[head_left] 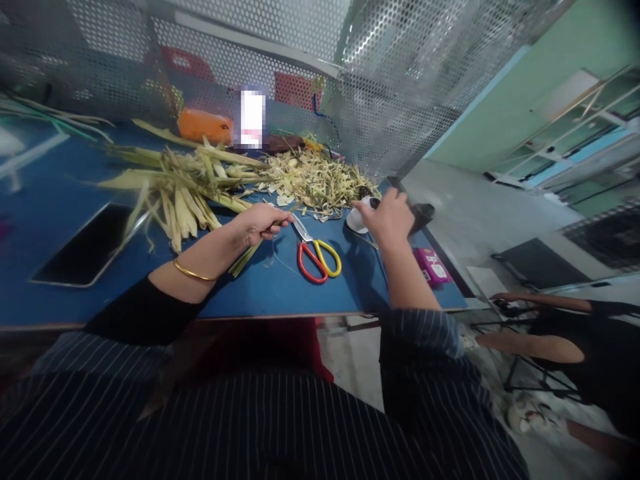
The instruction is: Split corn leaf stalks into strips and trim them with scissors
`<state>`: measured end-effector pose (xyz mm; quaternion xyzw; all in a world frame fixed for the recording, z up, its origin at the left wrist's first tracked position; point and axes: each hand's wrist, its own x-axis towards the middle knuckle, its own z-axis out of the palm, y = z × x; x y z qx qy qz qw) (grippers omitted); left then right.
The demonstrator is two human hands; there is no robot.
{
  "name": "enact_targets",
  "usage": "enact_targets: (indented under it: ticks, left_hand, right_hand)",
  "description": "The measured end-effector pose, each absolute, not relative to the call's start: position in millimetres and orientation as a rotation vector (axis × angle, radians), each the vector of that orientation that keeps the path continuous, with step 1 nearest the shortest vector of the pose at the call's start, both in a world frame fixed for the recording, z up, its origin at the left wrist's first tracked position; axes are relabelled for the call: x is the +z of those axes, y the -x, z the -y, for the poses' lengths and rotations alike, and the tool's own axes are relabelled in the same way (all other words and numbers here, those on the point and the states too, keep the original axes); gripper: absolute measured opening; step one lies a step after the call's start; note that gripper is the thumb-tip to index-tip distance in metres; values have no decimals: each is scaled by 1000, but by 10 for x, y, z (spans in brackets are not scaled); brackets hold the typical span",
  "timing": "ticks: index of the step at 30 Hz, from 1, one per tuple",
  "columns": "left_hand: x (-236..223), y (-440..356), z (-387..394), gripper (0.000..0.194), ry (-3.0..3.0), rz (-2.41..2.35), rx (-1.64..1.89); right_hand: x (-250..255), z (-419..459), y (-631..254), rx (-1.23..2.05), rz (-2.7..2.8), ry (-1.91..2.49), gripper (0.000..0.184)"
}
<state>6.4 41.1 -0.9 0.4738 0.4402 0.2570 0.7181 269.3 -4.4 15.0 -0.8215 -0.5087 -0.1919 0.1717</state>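
My left hand (263, 223) is closed in a pinch around a few narrow strips of pale green dried husk (244, 260), whose ends stick out below the fist. Just right of it, scissors (319, 257) with one red and one yellow handle lie on the blue table, blades toward my fingers. My right hand (393, 217) hovers with thumb and fingers apart at a white rounded object (357, 220), perhaps a thread spool; whether the thumb touches it I cannot tell. Behind lie a heap of shredded husk (320, 180) and a bundle of long husks (185, 200).
A dark tablet-like panel (85, 247) lies at the left. An orange bundle (205, 125) stands against the perforated metal screen (390, 87). Near the table's right edge are a purple packet (433, 265) and a black object (421, 215). Another person (590, 347) sits at the right.
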Motion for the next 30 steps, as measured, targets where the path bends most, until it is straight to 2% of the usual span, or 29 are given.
enact_targets:
  ticks: [5,11,15,18,21,23,26,28,30]
  left_hand:
    - [4,-33,-435,21,-1078,-1005,595]
    - [13,-4,-471,20,-1084,-1013,614]
    - [24,0,-476,20,-1090,-1001,622]
    - [33,-3,-469,19,-1094,-1012,630]
    - [26,-4,-468,19,-1095,-1002,624]
    - [13,-4,-475,20,-1093,-991,622]
    - [-7,-8,-490,20,-1092,-981,636]
    - [-17,-12,-495,20,-1086,-978,642]
    - [-23,-15,-497,21,-1078,-981,650]
  right_hand:
    - [109,-131,-2912,-335,1556,2535,58]
    - [78,239,-2706,-516,1682,2210,50]
    - [-103,667,-2207,72,2150,2002,47]
    - [-241,836,-1971,26,2228,2071,42]
    - [-229,858,-2008,124,2194,2159,50]
    - [-153,855,-2133,332,2137,2151,60]
    - [-44,882,-2327,869,1842,2018,70]
    - [-22,921,-2407,1183,1587,1872,58]
    - [-39,967,-2444,1383,1433,1716,35]
